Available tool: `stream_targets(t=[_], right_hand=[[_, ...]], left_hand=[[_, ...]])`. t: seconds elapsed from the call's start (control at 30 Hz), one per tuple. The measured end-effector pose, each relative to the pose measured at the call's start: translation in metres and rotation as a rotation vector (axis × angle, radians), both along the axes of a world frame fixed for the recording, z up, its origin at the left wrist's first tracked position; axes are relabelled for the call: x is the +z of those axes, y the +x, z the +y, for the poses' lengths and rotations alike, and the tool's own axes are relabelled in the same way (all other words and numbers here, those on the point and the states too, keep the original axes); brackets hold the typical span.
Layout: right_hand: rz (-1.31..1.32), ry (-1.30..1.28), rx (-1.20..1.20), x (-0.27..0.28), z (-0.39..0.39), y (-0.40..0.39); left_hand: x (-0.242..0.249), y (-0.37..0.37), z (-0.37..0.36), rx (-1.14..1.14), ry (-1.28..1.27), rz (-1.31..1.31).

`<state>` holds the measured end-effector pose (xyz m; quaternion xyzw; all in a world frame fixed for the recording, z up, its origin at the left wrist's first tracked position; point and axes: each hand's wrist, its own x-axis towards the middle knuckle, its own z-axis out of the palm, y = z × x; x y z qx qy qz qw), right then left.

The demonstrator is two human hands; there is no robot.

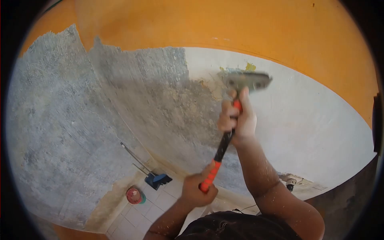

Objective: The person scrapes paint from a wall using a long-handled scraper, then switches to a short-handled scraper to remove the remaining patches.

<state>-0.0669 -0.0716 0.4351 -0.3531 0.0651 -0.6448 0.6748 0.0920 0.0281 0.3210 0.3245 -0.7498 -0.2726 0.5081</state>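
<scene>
A long-handled wall scraper (225, 145) with a black and red-orange handle slants up across the middle of the view. Its wide metal head, blurred by motion, lies at the wall where white paint meets bare grey plaster. My right hand (243, 120) is closed round the handle just below the head, thumb pointing up along it. Lower down, my left hand (198, 189) wraps the red-orange grip at the handle's end. Yellowish patches and flaking paint show beside the scraper's head. White paint (312, 116) covers the wall to the right, and stripped grey plaster (140, 100) spreads to the left.
An orange painted band (224, 24) runs along the top of the wall. Down on the tiled floor (138, 218) stand a red bucket (135, 196) and a blue dustpan (153, 181) with a broom. A small camera-like device (290, 184) sits low on the right.
</scene>
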Motion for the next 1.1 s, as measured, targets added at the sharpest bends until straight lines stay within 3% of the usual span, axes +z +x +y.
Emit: stream_targets(t=[0.1, 0.27, 0.43, 0.57, 0.7, 0.8, 0.97, 1.07, 1.1], right_hand=[[-0.05, -0.008, 0.031, 0.026, -0.003, 0.004], [-0.031, 0.054, 0.033, -0.015, 0.007, -0.004], [-0.012, 0.1, -0.091, 0.02, 0.004, 0.013], [-0.033, 0.048, 0.019, -0.01, 0.006, 0.004], [0.028, 0.158, -0.099, 0.009, 0.004, 0.014], [-0.019, 0.164, -0.082, 0.017, 0.004, 0.017], [0.014, 0.104, -0.022, -0.014, 0.005, 0.003], [0.056, 0.115, -0.114, 0.019, 0.0, 0.017], [0.032, 0.112, -0.096, 0.019, 0.0, 0.017]], left_hand=[[0.035, 0.002, -0.009, 0.016, -0.035, 0.027], [-0.005, 0.005, -0.002, -0.013, -0.022, -0.003], [0.013, 0.009, -0.007, -0.027, 0.016, 0.068], [0.0, 0.006, 0.006, -0.011, -0.032, 0.023], [0.001, 0.003, -0.003, -0.019, 0.075, 0.106], [0.011, 0.008, -0.004, -0.005, 0.01, 0.042], [-0.01, 0.006, 0.007, -0.019, 0.053, 0.01], [0.01, 0.009, -0.005, -0.057, 0.094, 0.145], [0.022, 0.012, -0.003, -0.031, 0.054, 0.079]])
